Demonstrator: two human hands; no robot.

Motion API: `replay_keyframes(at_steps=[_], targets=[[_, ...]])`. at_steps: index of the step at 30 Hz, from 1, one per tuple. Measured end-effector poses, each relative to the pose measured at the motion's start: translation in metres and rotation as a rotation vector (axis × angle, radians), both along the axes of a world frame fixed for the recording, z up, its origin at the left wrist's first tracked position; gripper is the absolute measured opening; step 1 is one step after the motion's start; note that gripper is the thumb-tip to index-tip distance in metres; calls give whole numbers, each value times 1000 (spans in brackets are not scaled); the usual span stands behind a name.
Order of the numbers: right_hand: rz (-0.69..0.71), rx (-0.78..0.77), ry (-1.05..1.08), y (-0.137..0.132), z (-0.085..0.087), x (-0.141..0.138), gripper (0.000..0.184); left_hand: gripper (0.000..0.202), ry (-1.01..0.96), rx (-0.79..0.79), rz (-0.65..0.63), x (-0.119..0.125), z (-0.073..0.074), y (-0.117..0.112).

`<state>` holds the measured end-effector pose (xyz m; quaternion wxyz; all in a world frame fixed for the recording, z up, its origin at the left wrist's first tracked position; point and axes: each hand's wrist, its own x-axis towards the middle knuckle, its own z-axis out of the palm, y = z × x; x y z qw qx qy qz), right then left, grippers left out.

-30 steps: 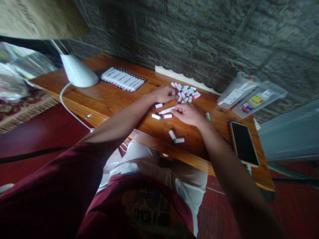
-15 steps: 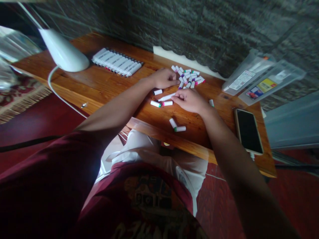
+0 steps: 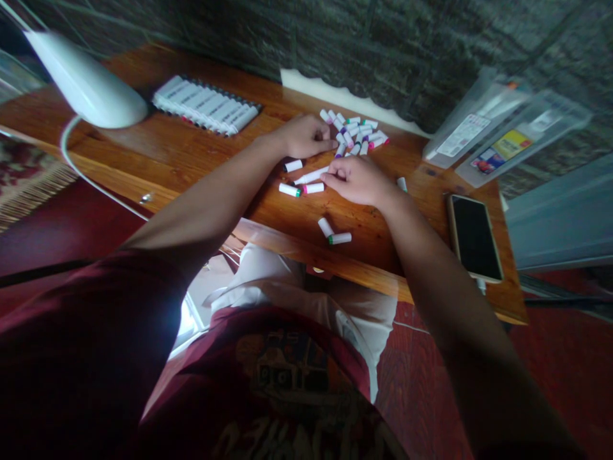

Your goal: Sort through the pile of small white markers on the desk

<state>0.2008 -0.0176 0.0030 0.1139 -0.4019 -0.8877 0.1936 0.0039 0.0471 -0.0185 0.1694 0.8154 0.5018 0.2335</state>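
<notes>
My left hand (image 3: 306,137) rests on the wooden table (image 3: 163,150) with its fingers closed, the fingertips at the edge of a heap of white markers (image 3: 357,135) with coloured caps. My right hand (image 3: 357,181) lies just below the heap, fingers curled over the end of a long white marker (image 3: 310,176). Whether it grips that marker is hidden. Loose markers lie about both hands, including one (image 3: 290,190) with a green cap and a pair (image 3: 334,232) near the table's front edge. Another (image 3: 402,184) lies to the right.
A neat row of white markers (image 3: 205,105) lies at the back left, below a white lamp (image 3: 86,80) and its cable (image 3: 81,163). Two clear plastic cases (image 3: 502,128) stand at the back right. A black phone (image 3: 474,237) lies near the right edge, against a stone wall.
The whole view has shifted up and left as my head moved. My hands stay nearly in place over the table, and the markers show no clear movement.
</notes>
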Motion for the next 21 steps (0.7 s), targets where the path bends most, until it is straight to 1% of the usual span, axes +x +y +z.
replay_keyframes(at_steps=[5,11,16,18,21], targets=[[3,30,-13,0,-1,0,30,37,57,-3,5,0,4,-3],[-16,17,-42,-3,4,-1,29,33,89,22,-6,3,8,-9],[-14,38,-96,-5,9,-2,33,35,104,23,-2,4,11,-12],[-7,47,-120,-6,11,-2,35,38,117,24,-8,4,13,-14],[-4,51,-119,-8,13,-1,37,49,192,32,-7,5,15,-17]])
